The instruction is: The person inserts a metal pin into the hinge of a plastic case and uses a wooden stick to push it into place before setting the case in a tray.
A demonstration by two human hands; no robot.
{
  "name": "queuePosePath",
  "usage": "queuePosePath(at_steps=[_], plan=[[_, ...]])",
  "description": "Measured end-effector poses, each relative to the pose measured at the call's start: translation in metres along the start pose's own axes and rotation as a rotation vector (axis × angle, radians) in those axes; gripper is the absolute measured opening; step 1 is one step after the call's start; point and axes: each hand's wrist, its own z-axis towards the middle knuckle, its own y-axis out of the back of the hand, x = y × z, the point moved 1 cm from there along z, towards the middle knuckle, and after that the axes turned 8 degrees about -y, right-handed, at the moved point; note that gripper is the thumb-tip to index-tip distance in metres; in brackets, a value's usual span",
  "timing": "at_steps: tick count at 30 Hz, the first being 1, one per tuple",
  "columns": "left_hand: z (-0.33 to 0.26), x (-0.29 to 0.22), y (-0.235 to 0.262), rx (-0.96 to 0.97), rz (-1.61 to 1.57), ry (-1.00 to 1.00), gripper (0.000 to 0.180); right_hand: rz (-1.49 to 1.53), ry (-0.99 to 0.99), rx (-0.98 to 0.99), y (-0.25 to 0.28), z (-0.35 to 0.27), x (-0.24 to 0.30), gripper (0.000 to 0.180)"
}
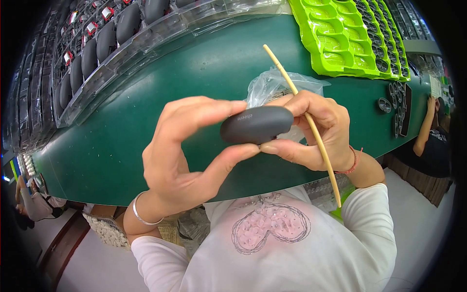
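Between my two hands, above the green table, is a dark grey, smooth oval case (256,125) with small lettering on its side. My left hand (187,146) grips it from the left, thumb below and fingertips on top. My right hand (316,129) pinches its right end, thumb underneath. A thin pale wooden stick (318,138), pointed at its lower end, is also tucked in my right hand and slants across it. Behind the case lies a clear plastic bag (272,87) with small thin pieces in it, partly hidden by my right hand.
Clear trays of dark oval cases (129,23) line the far left. A bright green tray (335,36) at the far right holds rows of dark parts. More loose dark parts (396,104) lie on the green table (97,165). Other people sit at both sides.
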Motion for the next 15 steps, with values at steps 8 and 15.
queuePosePath(at_steps=[8,15], plan=[[-0.0041,0.0057,0.0021,0.077,0.071,0.028,0.049,-0.049,-0.038,-0.007,0.0072,-0.0027,0.0083,0.028],[0.0009,0.0064,0.0045,0.032,0.032,0.079,0.046,0.047,-0.101,-0.062,0.0048,-0.0013,0.0065,0.026]])
